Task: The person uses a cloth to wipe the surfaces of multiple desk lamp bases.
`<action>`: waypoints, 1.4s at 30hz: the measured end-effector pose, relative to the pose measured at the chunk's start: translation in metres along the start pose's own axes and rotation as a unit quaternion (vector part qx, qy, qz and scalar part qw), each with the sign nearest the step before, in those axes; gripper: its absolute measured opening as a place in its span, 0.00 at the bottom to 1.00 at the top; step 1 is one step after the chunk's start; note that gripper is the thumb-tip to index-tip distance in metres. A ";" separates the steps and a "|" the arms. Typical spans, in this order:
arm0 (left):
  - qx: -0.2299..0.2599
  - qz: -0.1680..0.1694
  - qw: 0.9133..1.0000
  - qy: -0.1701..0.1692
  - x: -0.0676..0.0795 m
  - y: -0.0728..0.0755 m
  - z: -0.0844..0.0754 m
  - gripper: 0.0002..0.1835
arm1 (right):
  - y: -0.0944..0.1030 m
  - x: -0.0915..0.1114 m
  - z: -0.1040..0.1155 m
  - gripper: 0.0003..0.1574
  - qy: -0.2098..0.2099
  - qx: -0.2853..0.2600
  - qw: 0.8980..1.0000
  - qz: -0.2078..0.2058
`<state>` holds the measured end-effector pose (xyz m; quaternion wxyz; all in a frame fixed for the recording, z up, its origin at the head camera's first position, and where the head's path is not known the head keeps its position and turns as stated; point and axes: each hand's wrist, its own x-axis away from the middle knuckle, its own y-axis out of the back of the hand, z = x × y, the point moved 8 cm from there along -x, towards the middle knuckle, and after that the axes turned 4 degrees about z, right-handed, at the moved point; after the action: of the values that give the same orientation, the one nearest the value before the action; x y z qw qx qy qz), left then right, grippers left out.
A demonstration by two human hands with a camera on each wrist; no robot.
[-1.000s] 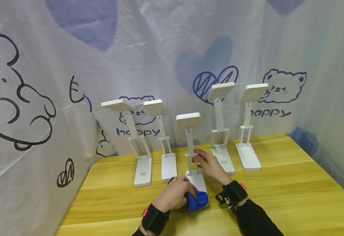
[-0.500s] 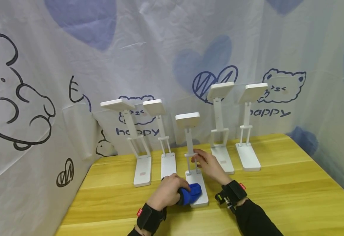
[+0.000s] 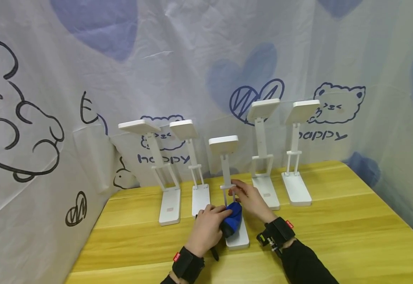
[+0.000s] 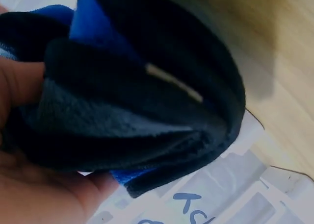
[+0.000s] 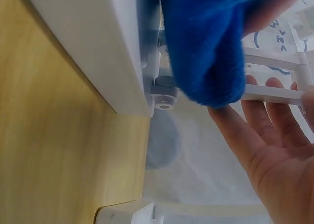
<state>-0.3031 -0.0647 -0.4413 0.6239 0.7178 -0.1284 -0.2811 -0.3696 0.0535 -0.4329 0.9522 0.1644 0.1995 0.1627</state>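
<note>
At far left, a white curtain [image 3: 96, 157] carries dark line drawings and runs on behind the work area. The leftmost lamp [image 3: 170, 206], white, stands with its arm raised on a yellow wood-grain table [image 3: 348, 221]. Beside it stands the second lamp [image 3: 201, 197], also white, its lower base partly covered by the left hand [image 3: 208, 228]. The left hand bears a black wristband [image 3: 188, 265]; its thumb and fingers pinch a blue-and-black cloth [image 3: 233, 219] from two sides. The cloth is bunched over the upper base of the middle lamp [image 3: 226, 167], in front of the hinged foot of its struts. The middle lamp has its arm raised and its panel on top. The right hand [image 3: 252, 199] grips a strut of the middle lamp below the crossbar: fingers pass behind the strut, the thumb lies near the crossbar, and the index finger is close against the cloth; contact there cannot be confirmed. Further right stand the fourth lamp [image 3: 260, 138], its base just behind the right hand, and the rightmost lamp [image 3: 295, 138], both unfolded.
</note>
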 end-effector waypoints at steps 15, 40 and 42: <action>-0.043 0.030 0.998 -0.023 -0.005 -0.012 -0.008 0.31 | -0.002 -0.001 0.003 0.22 0.000 0.002 1.000 -0.001; 0.075 0.137 0.979 -0.134 0.003 -0.005 -0.030 0.28 | 0.000 -0.001 -0.004 0.23 -0.015 -0.012 1.000 0.013; 0.086 0.149 0.976 -0.136 0.006 -0.004 -0.029 0.28 | -0.001 -0.001 -0.004 0.23 -0.012 -0.010 1.000 0.014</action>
<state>-0.2829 -0.0428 -0.4448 0.5714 0.6967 -0.3414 -0.2675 -0.3720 0.0535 -0.4363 0.9538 0.1596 0.1836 0.1762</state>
